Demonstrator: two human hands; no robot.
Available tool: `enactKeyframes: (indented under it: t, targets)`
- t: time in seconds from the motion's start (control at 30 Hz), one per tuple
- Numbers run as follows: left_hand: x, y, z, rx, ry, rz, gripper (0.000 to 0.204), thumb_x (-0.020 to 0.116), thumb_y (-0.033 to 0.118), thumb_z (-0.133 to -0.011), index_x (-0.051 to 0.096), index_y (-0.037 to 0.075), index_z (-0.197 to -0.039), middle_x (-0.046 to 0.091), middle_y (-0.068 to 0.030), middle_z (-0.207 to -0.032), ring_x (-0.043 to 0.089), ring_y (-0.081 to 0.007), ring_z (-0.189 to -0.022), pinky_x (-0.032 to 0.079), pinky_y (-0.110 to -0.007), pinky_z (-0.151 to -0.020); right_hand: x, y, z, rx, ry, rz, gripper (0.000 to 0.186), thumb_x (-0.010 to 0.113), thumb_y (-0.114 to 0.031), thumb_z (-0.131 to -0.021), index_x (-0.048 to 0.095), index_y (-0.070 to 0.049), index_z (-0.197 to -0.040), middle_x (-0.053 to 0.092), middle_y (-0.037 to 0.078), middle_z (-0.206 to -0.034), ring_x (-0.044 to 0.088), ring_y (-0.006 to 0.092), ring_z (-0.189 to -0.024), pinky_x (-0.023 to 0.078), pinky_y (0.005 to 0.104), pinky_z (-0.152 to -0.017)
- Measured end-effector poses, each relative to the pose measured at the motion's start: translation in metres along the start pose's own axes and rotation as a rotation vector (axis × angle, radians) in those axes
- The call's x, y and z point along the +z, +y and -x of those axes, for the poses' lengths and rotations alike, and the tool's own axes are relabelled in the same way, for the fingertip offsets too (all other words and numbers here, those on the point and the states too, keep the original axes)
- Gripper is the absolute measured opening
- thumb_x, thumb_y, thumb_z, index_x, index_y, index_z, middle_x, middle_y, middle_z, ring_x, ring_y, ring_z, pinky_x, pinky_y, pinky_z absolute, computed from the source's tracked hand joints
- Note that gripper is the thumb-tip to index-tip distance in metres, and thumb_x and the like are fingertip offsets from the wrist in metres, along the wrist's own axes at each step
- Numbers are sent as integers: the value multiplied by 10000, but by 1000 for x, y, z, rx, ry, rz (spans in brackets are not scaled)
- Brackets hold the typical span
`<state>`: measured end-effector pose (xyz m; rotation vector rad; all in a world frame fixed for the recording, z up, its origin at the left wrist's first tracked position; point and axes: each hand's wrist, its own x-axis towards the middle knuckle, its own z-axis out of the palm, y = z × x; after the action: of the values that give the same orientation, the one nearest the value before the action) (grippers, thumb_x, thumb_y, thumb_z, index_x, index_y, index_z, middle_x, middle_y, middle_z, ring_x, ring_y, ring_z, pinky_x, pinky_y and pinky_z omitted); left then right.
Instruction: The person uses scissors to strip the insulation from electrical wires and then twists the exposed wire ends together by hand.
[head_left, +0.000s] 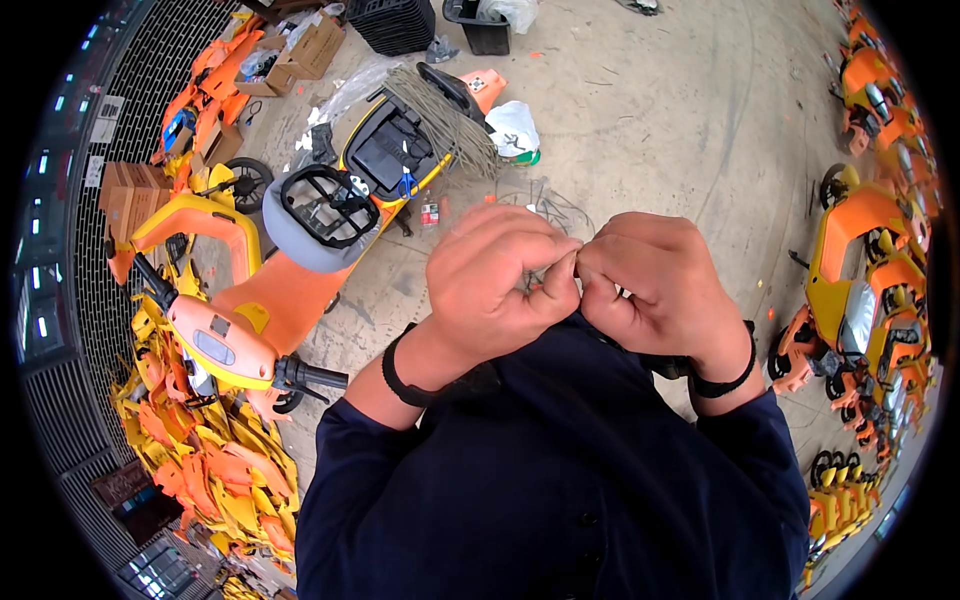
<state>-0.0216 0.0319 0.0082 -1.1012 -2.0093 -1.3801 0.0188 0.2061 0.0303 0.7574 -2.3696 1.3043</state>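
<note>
My left hand (500,275) and my right hand (645,275) are raised close in front of my dark jacket, fingertips meeting. Both are closed in pinches; whatever they may hold between thumbs and fingers is too small or hidden to make out. Left of them stands an orange and yellow scooter (292,295), a grey seat (309,254) with a black frame on it lying over its open compartment (390,150). A bundle of thin rods or ties (450,120) and blue-handled scissors (408,185) rest at its rear.
Piles of orange and yellow panels (230,480) line the left side, near cardboard boxes (135,200). Black crates (390,25) and a white bag (515,130) sit on the concrete floor (680,110). A row of scooters (850,260) runs along the right.
</note>
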Motion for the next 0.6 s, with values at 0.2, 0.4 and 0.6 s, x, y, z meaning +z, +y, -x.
enactKeyframes:
  t: [0.2, 0.4, 0.6]
  targets:
    - [-2, 1, 1, -180, -41, 212, 108, 726, 33, -769, 678, 42, -865, 681, -77, -749, 664, -244, -696, 492, -320, -629, -5, 4, 2, 20, -2, -73, 105, 645, 2, -676, 558, -52, -698, 518, 60, -602, 514, 265, -535, 429, 349, -477]
    - [-7, 1, -8, -91, -149, 116, 124, 721, 17, -765, 682, 22, -883, 689, -92, -782, 668, -250, -714, 508, -328, -664, -7, 7, 0, 1, 28, 19, 124, 647, 0, -645, 537, -57, -653, 505, 60, -584, 504, 256, -511, 418, 347, -453]
    - [-3, 4, -9, 13, -136, -98, 164, 737, -5, -702, 683, 24, -855, 686, -90, -773, 668, -266, -705, 524, -336, -658, -4, 9, -1, 0, 61, 148, 175, 651, -5, -620, 489, -66, -598, 462, 59, -542, 493, 249, -488, 401, 345, -431]
